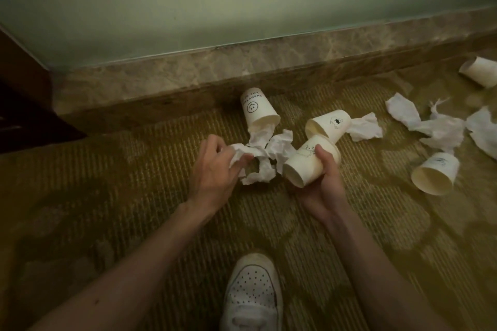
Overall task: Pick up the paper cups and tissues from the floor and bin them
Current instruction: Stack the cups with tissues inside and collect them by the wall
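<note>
The left hand curls its fingers round a crumpled tissue in the middle of the carpet. Just behind it, a smiley cup lies tipped over near the carpet's far edge. The right hand wraps its fingers and thumb round a paper cup held on its side, and further right more tissues lie on the carpet with a fallen cup near them and a corner cup by the far right edge.

Lettering on a smiley-face paper cup at the carpet's far edge
Upside down above the face, the print seems to begin "EVERY"; the rest is too small. The neighbouring cup bears only a drawing.
</note>
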{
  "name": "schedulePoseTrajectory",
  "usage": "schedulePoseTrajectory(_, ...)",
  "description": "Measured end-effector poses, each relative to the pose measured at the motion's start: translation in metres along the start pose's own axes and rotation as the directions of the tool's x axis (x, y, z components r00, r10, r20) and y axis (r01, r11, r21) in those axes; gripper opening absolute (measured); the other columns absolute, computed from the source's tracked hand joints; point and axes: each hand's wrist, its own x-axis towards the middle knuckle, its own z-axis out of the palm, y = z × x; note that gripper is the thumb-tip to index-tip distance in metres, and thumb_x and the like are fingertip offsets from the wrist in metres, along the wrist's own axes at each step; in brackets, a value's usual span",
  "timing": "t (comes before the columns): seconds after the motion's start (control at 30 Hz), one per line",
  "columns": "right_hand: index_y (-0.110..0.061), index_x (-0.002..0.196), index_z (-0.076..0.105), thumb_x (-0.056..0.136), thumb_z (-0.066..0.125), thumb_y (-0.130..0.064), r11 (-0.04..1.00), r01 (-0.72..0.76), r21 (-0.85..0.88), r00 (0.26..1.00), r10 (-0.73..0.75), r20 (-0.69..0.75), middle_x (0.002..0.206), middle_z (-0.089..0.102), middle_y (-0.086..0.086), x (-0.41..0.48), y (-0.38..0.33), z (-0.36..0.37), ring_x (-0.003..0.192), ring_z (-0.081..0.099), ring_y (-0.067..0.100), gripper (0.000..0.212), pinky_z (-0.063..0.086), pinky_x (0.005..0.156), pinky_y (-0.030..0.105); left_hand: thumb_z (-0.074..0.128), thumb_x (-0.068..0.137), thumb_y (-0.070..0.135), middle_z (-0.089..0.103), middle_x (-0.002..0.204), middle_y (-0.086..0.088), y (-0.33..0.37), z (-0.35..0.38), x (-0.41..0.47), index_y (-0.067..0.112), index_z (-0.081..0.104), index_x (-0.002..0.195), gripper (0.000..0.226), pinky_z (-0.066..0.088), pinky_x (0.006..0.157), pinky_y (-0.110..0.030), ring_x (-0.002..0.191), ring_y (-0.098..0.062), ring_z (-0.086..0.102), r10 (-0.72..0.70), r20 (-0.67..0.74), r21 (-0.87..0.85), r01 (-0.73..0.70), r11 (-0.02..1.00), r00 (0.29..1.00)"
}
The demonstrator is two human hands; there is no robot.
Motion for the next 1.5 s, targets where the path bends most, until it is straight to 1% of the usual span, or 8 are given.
schedulePoseTrajectory(0.2,-0.016,0.137,0.049,0.079,0.068,-0.043,0.997,-0.058,-0.042,0.998,0.058,-0.006,0.129,0.062,0.017,0.013,-0.006,-0.005,0.116,0.06,0.033,0.066,0.044,0.1,0.055,0.031,0.095,0.06,0.047,0.144,-0.011,0.008,0.01,0.029,0.013,0.063,0.083,0.058,0.042,0.102,-0.038,0.132,-0.022,0.042,0.096,0.236,-0.076,-0.08,0.994,0.967)
schedulePoseTrajectory(0.43,-0.012,0.147,0.038,0.071,0.076,-0.048,0.982,-0.187,-0.022,0.958,0.187,0.219,0.137,0.056,0.02,0.01,-0.011,-0.019,0.129,0.051,0.041,0.092,0.039,0.1,0.069,0.039,0.098,0.051,0.045,0.148,-0.01,0.017,0.035,0.019,0.008,0.064,0.097,0.05,0.037,0.11,-0.043,0.135,-0.023,0.041,0.214,0.321,-0.224,-0.146,0.964,0.923)
schedulePoseTrajectory(0.7,-0.01,0.12,0.067,0.085,0.044,-0.056,0.944,-0.318,0.085,0.871,0.255,0.42,0.12,0.064,0.02,0.01,-0.005,-0.039,0.119,0.058,0.038,0.062,0.025,0.108,0.073,0.017,0.102,0.058,0.057,0.141,-0.008,0.03,0.063,0.007,0.007,0.065,0.107,0.07,0.026,0.118,-0.048,0.138,-0.023,0.045,0.346,0.305,-0.239,-0.281,0.93,0.887)
schedulePoseTrajectory(0.87,-0.007,0.122,0.06,0.078,0.061,-0.055,0.932,-0.348,0.105,0.846,0.264,0.464,0.117,0.061,0.021,0.01,-0.003,-0.04,0.13,0.041,0.04,0.065,0.021,0.11,0.073,0.039,0.101,0.04,0.065,0.087,-0.011,0.034,0.074,0.004,0.01,0.059,0.083,0.039,0.047,0.084,-0.041,0.087,-0.026,0.061,0.364,0.121,-0.231,-0.33,0.915,0.924)
schedulePoseTrajectory(0.97,-0.007,0.122,0.054,0.077,0.064,-0.056,0.922,-0.37,0.117,0.845,0.282,0.454,0.119,0.059,0.02,0.01,-0.007,-0.039,0.139,0.03,0.042,0.068,0.019,0.112,0.071,0.041,0.101,0.037,0.055,0.07,-0.009,0.041,0.076,0.005,0.01,0.054,0.075,0.039,0.038,0.061,-0.033,0.066,-0.023,0.049,0.371,0.022,-0.198,-0.36,0.912,0.928)
schedulePoseTrajectory(1.17,-0.007,0.13,0.046,0.076,0.069,-0.053,0.917,-0.383,0.111,0.834,0.292,0.467,0.129,0.056,0.023,0.005,-0.004,-0.035,0.138,0.035,0.046,0.074,0.029,0.109,0.068,0.036,0.104,0.043,0.052,0.06,-0.006,0.047,0.058,0.0,0.01,0.052,0.074,0.048,0.029,0.049,-0.026,0.051,-0.018,0.044,0.29,-0.006,-0.243,-0.283,0.928,0.957)
schedulePoseTrajectory(1.3,-0.005,0.126,0.046,0.072,0.076,-0.044,0.911,-0.376,0.169,0.864,0.279,0.419,0.125,0.056,0.03,0.004,-0.001,-0.028,0.129,0.047,0.052,0.073,0.043,0.101,0.064,0.047,0.1,0.035,0.047,0.059,0.006,0.026,0.034,-0.004,0.015,0.054,0.081,0.028,0.034,0.04,-0.027,0.046,-0.012,0.043,0.037,0.043,-0.225,-0.027,0.974,0.998)
schedulePoseTrajectory(1.5,-0.007,0.127,0.05,0.058,0.086,-0.043,0.921,-0.384,0.059,0.897,0.357,0.262,0.141,0.046,0.033,0.011,-0.001,-0.015,0.129,0.045,0.054,0.085,0.036,0.105,0.068,0.054,0.1,0.037,0.05,0.057,0.01,-0.011,-0.013,0.003,0.024,0.048,0.087,0.02,0.038,0.04,-0.03,0.047,-0.01,0.051,-0.204,0.072,-0.155,0.213,0.965,0.976)
